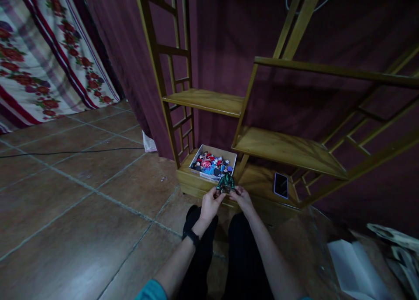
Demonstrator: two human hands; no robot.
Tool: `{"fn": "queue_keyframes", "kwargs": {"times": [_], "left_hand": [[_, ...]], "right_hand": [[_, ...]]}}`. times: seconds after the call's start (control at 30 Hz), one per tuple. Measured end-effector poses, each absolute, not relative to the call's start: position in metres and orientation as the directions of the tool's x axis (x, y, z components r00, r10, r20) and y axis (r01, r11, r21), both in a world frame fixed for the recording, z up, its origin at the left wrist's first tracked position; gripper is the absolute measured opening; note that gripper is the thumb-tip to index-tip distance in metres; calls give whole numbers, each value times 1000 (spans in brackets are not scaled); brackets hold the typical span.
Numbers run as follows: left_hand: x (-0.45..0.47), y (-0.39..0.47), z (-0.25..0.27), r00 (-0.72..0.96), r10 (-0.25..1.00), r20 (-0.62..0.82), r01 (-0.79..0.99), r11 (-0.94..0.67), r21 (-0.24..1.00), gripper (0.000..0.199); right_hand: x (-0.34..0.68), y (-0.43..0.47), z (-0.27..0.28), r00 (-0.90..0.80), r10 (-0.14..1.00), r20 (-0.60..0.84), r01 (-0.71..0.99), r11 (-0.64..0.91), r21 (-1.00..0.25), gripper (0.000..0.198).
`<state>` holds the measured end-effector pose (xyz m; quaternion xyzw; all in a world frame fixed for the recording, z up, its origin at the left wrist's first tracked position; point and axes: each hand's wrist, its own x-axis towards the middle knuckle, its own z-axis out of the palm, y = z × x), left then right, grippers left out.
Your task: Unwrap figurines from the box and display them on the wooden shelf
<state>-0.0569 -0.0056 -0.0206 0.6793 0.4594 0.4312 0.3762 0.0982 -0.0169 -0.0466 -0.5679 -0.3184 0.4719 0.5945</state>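
Observation:
Between my two hands is a small dark green figurine [226, 182], held up just in front of a box. My left hand [211, 202] pinches its left side, fingers closed on it. On the other side, my right hand [241, 198] grips the figurine's right edge with thumb and fingers. Behind it, the open white cardboard box [195, 154] holds several small colourful figures [212, 164] in red, blue, white and black. That box rests on the lowest board of a wooden shelf unit [209, 101]. The figurine's lower part is partly covered by my fingers.
A phone [281, 185] lies on the low shelf to the right. Shelf boards and posts rise close around the box. A black cable [72, 152] crosses the tiled floor [108, 213] at left. White paper-like items [355, 265] lie at lower right.

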Motion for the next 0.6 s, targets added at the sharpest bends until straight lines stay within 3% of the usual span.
{"fn": "queue_keyframes", "kwargs": {"times": [0.6], "left_hand": [[-56, -4, -25, 217, 946, 240, 341, -304, 890, 24]], "right_hand": [[99, -15, -48, 349, 924, -157, -164, -105, -981, 36]]}}
